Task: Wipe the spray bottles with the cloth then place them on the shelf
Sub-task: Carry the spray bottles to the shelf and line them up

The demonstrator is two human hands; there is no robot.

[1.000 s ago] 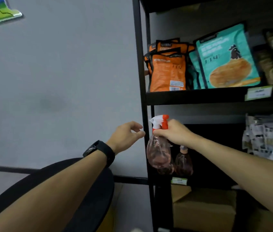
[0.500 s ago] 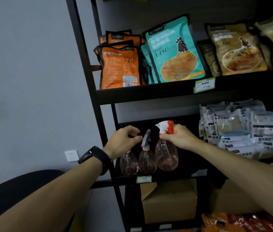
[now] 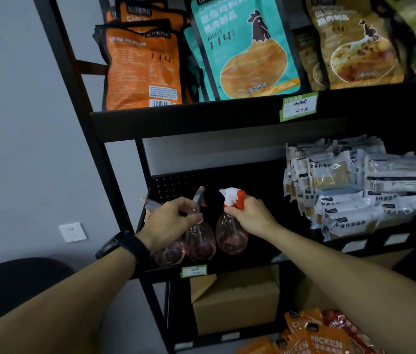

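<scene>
Three clear pinkish spray bottles stand in a row on the black shelf [image 3: 230,267]. My right hand [image 3: 251,217] grips the neck of the rightmost bottle [image 3: 231,237], which has a white and orange head; its base is at shelf level. My left hand [image 3: 172,222] is curled at the grey trigger head of the middle bottle [image 3: 200,242], thumb and finger pinching it. The leftmost bottle [image 3: 168,255] is partly hidden behind that hand. No cloth is in view.
White packets [image 3: 355,195] are piled on the same shelf to the right. Orange pouches [image 3: 143,67] and teal pouches [image 3: 247,52] fill the shelf above. A cardboard box [image 3: 237,302] sits below, a black chair [image 3: 15,282] at lower left.
My right hand carried the white-and-orange bottle into the shelf and lowered it beside the other two. My left hand reached in and closed on the middle bottle's grey head.
</scene>
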